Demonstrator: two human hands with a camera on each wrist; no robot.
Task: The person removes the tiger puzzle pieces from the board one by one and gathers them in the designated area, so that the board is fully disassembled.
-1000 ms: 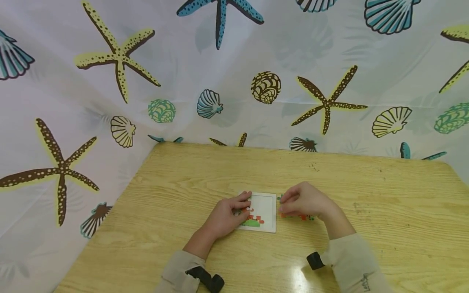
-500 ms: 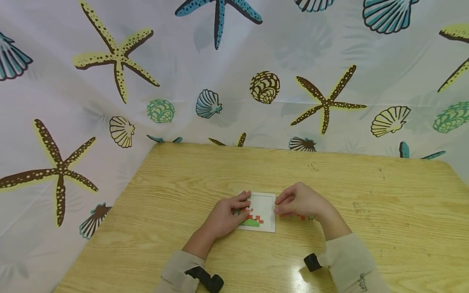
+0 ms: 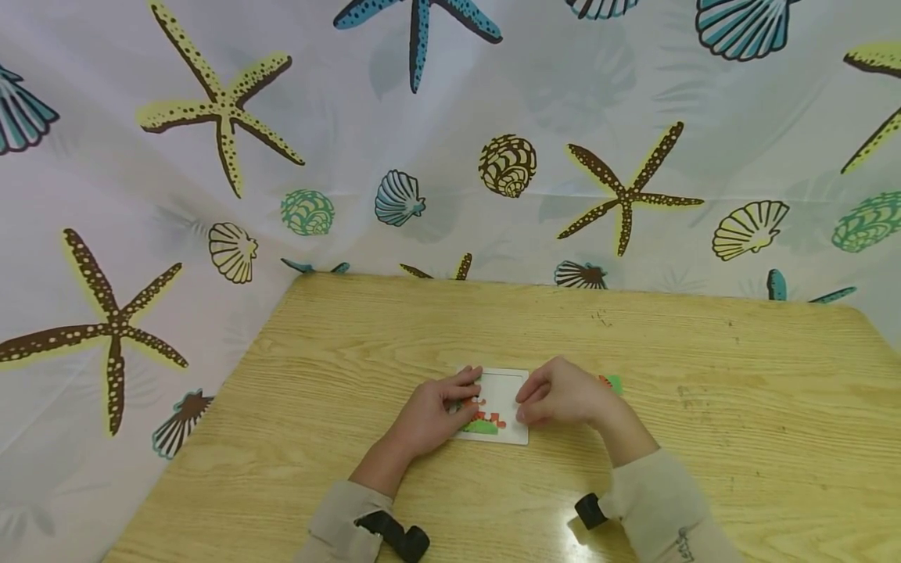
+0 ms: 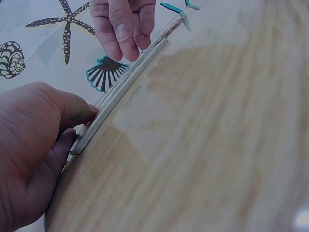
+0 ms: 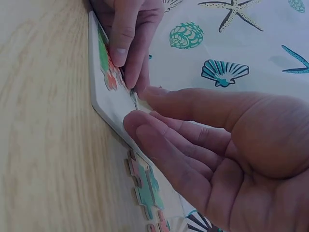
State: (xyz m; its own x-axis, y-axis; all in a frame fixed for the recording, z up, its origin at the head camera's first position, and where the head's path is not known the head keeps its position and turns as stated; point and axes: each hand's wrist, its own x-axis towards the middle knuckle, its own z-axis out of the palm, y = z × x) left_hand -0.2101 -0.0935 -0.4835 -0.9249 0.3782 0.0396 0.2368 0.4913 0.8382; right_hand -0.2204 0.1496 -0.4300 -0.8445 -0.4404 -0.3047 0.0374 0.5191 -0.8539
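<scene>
A white puzzle tray (image 3: 508, 389) lies on the wooden table, with joined red and green puzzle pieces (image 3: 484, 426) along its lower left part. My left hand (image 3: 439, 410) rests over the tray's left side, its fingers extended and the thumb touching the pieces. Over the tray's right edge, my right hand (image 3: 563, 395) has thumb and fingertips close together. In the right wrist view a pale edge, seemingly a puzzle piece (image 5: 143, 104), shows between them; its face is hidden. Loose pieces (image 5: 148, 188) lie just outside the tray, beneath the right hand.
A green and red loose piece (image 3: 615, 383) shows beyond the right wrist. Behind the table (image 3: 760, 391) hangs a white cloth (image 3: 450, 141) printed with starfish and shells. Black wrist devices (image 3: 404, 539) sit at both sleeves.
My right hand has moved left and slightly toward me, from above the loose pieces to the tray's right side. A loose piece beyond the wrist has come into sight. My left hand stays put.
</scene>
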